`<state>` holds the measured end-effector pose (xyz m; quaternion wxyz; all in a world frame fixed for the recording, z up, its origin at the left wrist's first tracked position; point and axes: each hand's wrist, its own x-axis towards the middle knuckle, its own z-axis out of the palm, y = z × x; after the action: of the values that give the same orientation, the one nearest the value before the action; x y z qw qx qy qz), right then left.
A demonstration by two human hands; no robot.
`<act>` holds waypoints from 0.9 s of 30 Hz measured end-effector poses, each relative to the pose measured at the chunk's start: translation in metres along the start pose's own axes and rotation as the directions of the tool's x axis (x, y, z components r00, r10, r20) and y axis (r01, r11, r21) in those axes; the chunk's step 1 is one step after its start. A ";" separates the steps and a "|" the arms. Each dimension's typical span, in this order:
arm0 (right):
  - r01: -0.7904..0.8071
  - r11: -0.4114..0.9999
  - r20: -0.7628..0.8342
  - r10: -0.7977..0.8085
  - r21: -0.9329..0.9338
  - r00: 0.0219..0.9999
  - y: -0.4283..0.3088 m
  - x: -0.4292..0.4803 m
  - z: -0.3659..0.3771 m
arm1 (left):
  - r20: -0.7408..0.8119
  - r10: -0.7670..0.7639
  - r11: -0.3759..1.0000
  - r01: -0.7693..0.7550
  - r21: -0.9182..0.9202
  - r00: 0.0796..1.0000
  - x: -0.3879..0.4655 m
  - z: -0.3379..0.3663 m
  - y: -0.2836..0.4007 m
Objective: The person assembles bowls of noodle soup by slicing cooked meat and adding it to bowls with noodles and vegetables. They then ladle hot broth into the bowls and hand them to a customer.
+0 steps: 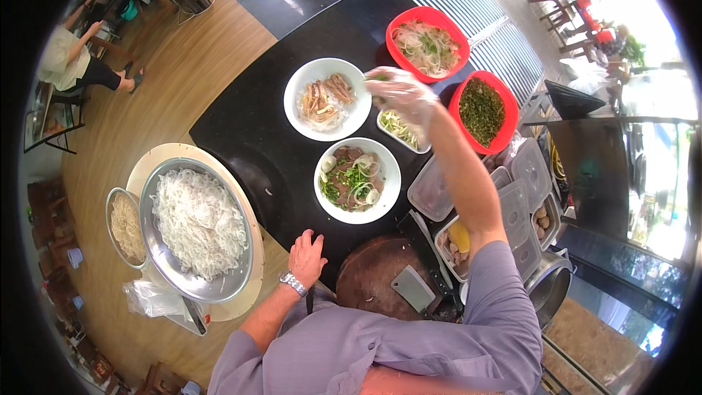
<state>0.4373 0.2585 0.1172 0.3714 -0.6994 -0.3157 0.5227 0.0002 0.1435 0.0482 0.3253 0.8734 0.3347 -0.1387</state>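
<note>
My right hand [401,93], in a clear plastic glove, is over the right rim of a white bowl [296,118] of noodles topped with sliced meat. Bits of chopped green herbs show at its closed fingers. Bare, with a metal watch at the wrist, my left hand [306,257] rests on the edge of the black table [263,148], fingers apart. Between my hands stands a second white bowl [390,181] with meat slices, herbs and onion rings. Under my right wrist is a small dish of pale green strips [403,130]. A red container of chopped herbs [482,112] stands to the right.
A red container of sliced onion and herbs [425,46] stands at the back. A cleaver [414,288] lies on a round chopping board [364,269], beside lidded tubs [515,206]. At left are a steel bowl of white noodles [200,225] and a strainer [125,225]. A person [71,60] sits far left.
</note>
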 end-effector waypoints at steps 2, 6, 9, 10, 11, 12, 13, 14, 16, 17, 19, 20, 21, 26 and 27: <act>-0.045 0.991 0.072 0.054 -0.122 0.996 -0.018 0.024 0.040 | -0.014 0.008 1.000 -0.008 -0.026 1.000 -0.001 -0.001 -0.003; 0.135 0.847 -0.030 -0.175 -0.513 0.984 -0.019 0.048 0.074 | -0.041 0.046 0.996 -0.049 -0.081 0.998 -0.004 -0.004 -0.011; 0.243 0.649 -0.105 -0.449 -0.721 0.887 -0.016 0.059 0.019 | -0.090 0.074 0.969 -0.093 -0.230 0.993 -0.008 -0.006 -0.015; 0.106 0.620 -0.199 -0.403 -0.777 0.893 -0.016 0.063 -0.007 | -0.132 0.084 0.956 -0.118 -0.270 0.988 -0.010 -0.006 -0.014; -0.029 0.537 -0.274 -0.382 -0.843 0.883 -0.017 0.069 -0.031 | -0.159 0.090 0.943 -0.135 -0.305 0.983 -0.013 -0.007 -0.014; -0.062 0.817 -0.409 -0.220 -0.573 0.886 -0.014 0.067 -0.057 | -0.168 0.082 0.930 -0.136 -0.340 0.982 -0.015 -0.008 -0.014; -0.173 0.455 -0.268 -0.154 -0.874 0.951 -0.016 0.072 -0.078 | -0.171 0.069 0.916 -0.130 -0.379 0.983 -0.017 -0.009 -0.013; -0.151 0.152 -0.163 -0.070 -0.977 0.984 -0.017 0.076 -0.097 | -0.190 0.069 0.911 -0.140 -0.388 0.979 -0.019 -0.010 -0.012; -0.360 0.569 -0.411 0.043 -0.739 0.911 -0.009 0.081 -0.109 | -0.221 0.075 0.899 -0.162 -0.406 0.972 -0.021 -0.012 -0.011; -0.459 0.612 -0.501 0.116 -0.644 0.858 -0.002 0.082 -0.109 | -0.231 0.069 0.891 -0.163 -0.423 0.971 -0.020 -0.013 -0.010; -0.516 0.636 -0.600 0.103 -0.574 0.793 0.011 0.091 -0.103 | -0.231 0.070 0.903 -0.160 -0.398 0.970 -0.018 -0.013 -0.009; -0.498 0.497 -0.534 0.081 -0.710 0.842 0.017 0.100 -0.099 | -0.228 0.071 0.913 -0.156 -0.377 0.971 -0.017 -0.012 -0.008; -0.471 0.402 -0.512 0.007 -0.785 0.859 0.024 0.105 -0.099 | -0.221 0.068 0.921 -0.146 -0.362 0.973 -0.016 -0.012 -0.008; -0.204 -0.132 -0.183 -0.154 -0.970 0.971 0.052 0.125 -0.119 | -0.158 0.134 0.958 -0.169 -0.231 0.978 -0.009 -0.006 -0.013; -0.161 -0.161 -0.143 -0.117 -0.974 0.983 0.055 0.127 -0.131 | -0.138 0.130 0.960 -0.159 -0.229 0.982 -0.008 -0.005 -0.015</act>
<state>0.5992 0.3095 0.0306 -0.2747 -0.7844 -0.5548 0.0371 -0.0151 0.1511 0.0482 0.4166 0.8567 0.3034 -0.0200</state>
